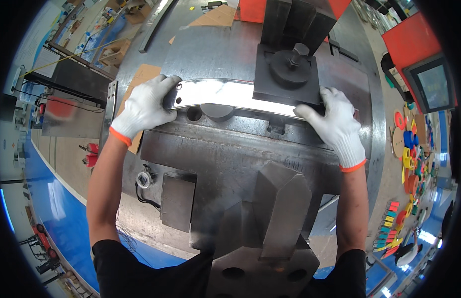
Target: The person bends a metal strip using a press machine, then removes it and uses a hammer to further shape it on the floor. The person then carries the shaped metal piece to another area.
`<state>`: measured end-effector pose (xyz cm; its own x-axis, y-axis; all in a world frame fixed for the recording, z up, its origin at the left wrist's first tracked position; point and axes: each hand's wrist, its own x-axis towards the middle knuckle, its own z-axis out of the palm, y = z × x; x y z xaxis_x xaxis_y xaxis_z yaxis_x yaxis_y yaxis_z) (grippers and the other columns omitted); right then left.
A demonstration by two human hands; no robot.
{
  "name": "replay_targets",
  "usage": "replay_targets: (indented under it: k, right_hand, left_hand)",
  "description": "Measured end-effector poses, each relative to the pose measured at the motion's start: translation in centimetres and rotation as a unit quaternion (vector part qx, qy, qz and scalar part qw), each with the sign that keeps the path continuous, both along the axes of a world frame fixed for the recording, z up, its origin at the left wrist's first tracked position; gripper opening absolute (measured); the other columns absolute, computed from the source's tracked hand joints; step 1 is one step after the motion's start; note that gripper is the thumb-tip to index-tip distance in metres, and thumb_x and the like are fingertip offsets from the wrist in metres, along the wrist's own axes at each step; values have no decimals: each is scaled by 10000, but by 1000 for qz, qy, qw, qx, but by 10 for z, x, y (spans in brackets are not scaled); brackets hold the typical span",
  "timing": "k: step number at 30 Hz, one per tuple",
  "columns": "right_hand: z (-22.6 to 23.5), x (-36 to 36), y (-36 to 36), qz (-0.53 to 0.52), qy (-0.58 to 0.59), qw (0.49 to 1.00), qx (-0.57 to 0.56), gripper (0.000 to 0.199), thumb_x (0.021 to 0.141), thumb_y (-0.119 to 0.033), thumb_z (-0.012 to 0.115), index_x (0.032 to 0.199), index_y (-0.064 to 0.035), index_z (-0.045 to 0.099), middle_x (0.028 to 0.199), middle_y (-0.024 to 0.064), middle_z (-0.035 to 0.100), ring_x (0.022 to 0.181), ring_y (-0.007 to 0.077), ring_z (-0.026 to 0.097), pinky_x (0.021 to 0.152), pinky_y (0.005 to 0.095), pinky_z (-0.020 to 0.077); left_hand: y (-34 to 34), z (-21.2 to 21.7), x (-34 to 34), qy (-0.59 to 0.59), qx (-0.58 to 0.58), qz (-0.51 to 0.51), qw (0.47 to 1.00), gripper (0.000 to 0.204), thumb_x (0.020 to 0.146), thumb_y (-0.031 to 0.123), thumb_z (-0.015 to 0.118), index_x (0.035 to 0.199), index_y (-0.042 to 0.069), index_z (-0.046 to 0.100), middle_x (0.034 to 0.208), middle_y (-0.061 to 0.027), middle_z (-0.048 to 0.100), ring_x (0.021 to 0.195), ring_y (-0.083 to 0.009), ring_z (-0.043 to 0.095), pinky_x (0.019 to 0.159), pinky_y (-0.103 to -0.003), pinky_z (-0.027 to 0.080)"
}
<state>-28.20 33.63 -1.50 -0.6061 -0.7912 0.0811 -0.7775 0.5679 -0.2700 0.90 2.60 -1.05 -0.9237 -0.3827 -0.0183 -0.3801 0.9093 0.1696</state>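
A long, shiny metal bar point(215, 93) with two holes near its left end lies across the dark steel machine. Its right part passes beneath a black block point(270, 97) that carries a round disc with a bolt. In a white glove with an orange cuff, my left hand point(147, 102) grips the bar's left end, thumb below and fingers over the end. My right hand point(334, 119), gloved the same way, holds the right end, its thumb on the near edge and fingers by the block. A round grey support point(217, 112) shows partly under the bar.
Closer to me stand a pointed steel V-shaped block point(285, 208) and a flat rectangular plate point(178, 201). Cardboard point(213, 17) lies on the far steel surface. A red control box with a screen point(433, 82) is at the right, and coloured parts point(409, 144) lie on the floor.
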Motion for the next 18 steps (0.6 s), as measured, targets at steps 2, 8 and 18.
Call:
replay_targets:
  k: [2,8,18]
  right_hand:
    - [0,1,-3,7,22,1000,-13,623,860,-561,822,1036,32,747,1055,207,729,1056,395,693,935,503,560]
    - [-1,11,-8,-37,58,997,-29,705,798,-666,826,969,15,765,1004,197,736,1015,377,714,928,489,568]
    - [-3,9,-12,-48,54,997,-22,775,768,-735,790,975,12,791,1031,191,762,1043,372,719,968,492,572]
  left_hand:
    - [1,0,-4,-10,-2,18,1000,691,740,242,800,1400,116,642,1159,-160,685,1086,-381,704,931,-468,586]
    - [8,-1,-17,-21,-2,10,1000,693,742,241,800,1408,124,651,1169,-185,691,1090,-392,711,942,-469,593]
    - [13,-1,-18,20,13,-18,1000,706,729,145,784,1415,101,623,1115,-172,684,1011,-420,701,860,-482,566]
